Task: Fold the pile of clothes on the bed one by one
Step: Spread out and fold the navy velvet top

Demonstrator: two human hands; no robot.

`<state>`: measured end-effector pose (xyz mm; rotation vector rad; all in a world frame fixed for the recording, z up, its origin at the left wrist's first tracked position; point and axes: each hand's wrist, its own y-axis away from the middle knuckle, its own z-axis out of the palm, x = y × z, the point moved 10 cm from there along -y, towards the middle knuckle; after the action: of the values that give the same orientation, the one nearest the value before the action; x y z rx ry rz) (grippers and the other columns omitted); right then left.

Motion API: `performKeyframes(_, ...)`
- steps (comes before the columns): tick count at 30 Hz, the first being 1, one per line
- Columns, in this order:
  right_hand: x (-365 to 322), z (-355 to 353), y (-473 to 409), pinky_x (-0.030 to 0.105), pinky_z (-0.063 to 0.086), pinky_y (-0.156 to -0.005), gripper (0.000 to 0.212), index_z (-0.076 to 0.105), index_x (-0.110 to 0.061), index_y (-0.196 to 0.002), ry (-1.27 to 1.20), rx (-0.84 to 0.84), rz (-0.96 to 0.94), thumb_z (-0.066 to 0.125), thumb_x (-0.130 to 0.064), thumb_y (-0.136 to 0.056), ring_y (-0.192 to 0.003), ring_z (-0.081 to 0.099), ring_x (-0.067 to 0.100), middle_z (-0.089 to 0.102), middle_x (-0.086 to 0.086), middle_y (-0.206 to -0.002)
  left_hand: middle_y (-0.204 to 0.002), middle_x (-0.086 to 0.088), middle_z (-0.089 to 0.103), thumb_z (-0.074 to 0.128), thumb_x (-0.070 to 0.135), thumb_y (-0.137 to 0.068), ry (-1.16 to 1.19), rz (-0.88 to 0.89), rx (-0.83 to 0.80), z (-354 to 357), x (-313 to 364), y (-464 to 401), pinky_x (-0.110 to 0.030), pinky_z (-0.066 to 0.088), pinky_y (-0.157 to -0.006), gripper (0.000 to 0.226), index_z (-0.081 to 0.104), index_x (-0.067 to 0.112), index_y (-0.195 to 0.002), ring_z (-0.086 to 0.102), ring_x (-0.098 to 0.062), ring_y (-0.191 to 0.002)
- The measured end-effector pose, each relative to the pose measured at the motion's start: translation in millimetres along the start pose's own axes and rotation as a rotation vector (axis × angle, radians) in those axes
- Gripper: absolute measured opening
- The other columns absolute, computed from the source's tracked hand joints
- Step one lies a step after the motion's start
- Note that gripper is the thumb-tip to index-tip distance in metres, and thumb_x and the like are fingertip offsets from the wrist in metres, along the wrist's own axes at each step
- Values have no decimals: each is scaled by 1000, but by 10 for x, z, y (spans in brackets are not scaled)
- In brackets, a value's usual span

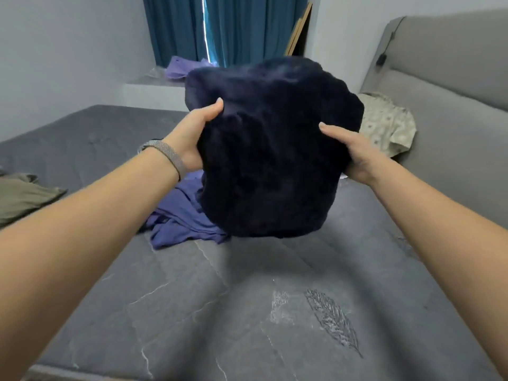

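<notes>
Grey, quilted and marked with pale vein-like lines and a leaf pattern, the bed fills most of the head view, with a padded grey headboard along its right side. Teal curtains hang at the far wall above a low white ledge, where a lilac cloth lies bunched. Wooden boards lean in the corner beside the curtains.

Both bare arms reach forward over the mattress. The left hand, with a woven band on its wrist, grips the left edge of a dark navy garment, thumb on the near face. The right hand grips the right edge the same way, thumb pressed on the fabric. Held between them, the navy piece hangs bundled in the air above the bed, hiding much of what lies behind it.

Under it, a blue-violet garment lies crumpled on the mattress. An olive garment rests at the left edge, and a pale patterned garment sits against the headboard.
</notes>
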<state>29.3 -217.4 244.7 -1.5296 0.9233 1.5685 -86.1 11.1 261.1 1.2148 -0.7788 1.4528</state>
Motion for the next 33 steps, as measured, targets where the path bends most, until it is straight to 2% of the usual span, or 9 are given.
performKeyframes(6,744,-194,454,30,49,-94,61,65,-34,-113,76,81,66,86,-45,-57,-105,65,6,69,-14,-113,-114,-3,70,78,67,-59,-73,-94,84,-424,-896,-59,-41,49,-98,82,63,19,-124,67,-23,-104)
performKeyframes(10,2041,-157,1132,15,52,-78,60,60,-30,-122,210,-10,306,81,-42,-67,-98,66,2,68,-10,-118,-95,-6,72,78,55,-68,-497,-257,377,-1145,-2202,401,-36,55,-84,53,70,11,-96,67,-24,-91)
performKeyframes(13,2874,-98,1727,30,52,-95,91,51,-27,-134,227,-192,648,87,-56,-56,-106,66,11,67,-8,-120,-93,-7,74,79,68,-53,-545,-476,320,-1399,-3119,831,-37,56,-81,73,71,8,-93,69,-25,-85)
performKeyframes(16,2790,-107,1885,33,52,-91,81,52,-29,-132,130,-300,804,68,-74,-66,-103,66,12,68,-8,-115,-91,-4,75,75,58,-69,-451,-497,209,-1323,-3180,924,-29,56,-71,56,70,10,-98,71,-20,-83)
performKeyframes(19,2408,-236,1591,25,44,-55,65,52,-35,-113,103,-135,761,36,-85,-76,-59,61,7,64,-8,-86,-95,-2,75,68,51,-79,-389,-337,167,-1197,-2869,782,-26,55,-73,46,69,11,-102,71,-15,-85)
performKeyframes(23,2476,-248,1247,38,55,-79,107,38,-24,-134,38,165,652,62,-87,-51,-102,62,22,56,4,-124,-111,7,71,69,62,-67,-264,-245,54,-822,-2730,675,-36,50,-95,60,62,28,-115,67,-14,-103)
performKeyframes(26,2584,-261,1213,42,53,-90,74,39,-15,-120,-6,330,568,57,-72,-77,-97,60,19,54,13,-118,-114,8,70,75,54,-69,-241,-250,-40,-587,-2805,627,-33,47,-95,52,62,31,-114,66,-13,-105)
performKeyframes(29,2676,-250,1217,47,52,-93,78,38,-24,-133,-272,291,564,47,-78,-78,-109,60,23,56,8,-127,-115,4,69,56,27,-94,-284,-186,68,-788,-2759,540,-37,46,-99,17,63,30,-110,64,-17,-107)
performKeyframes(33,2303,-376,1242,34,48,-84,18,48,-21,-118,-126,417,340,50,-21,-100,-107,55,21,44,-4,-131,-110,3,67,52,33,-97,-285,-108,260,-985,-2582,508,-39,47,-95,24,61,23,-116,62,-20,-104)
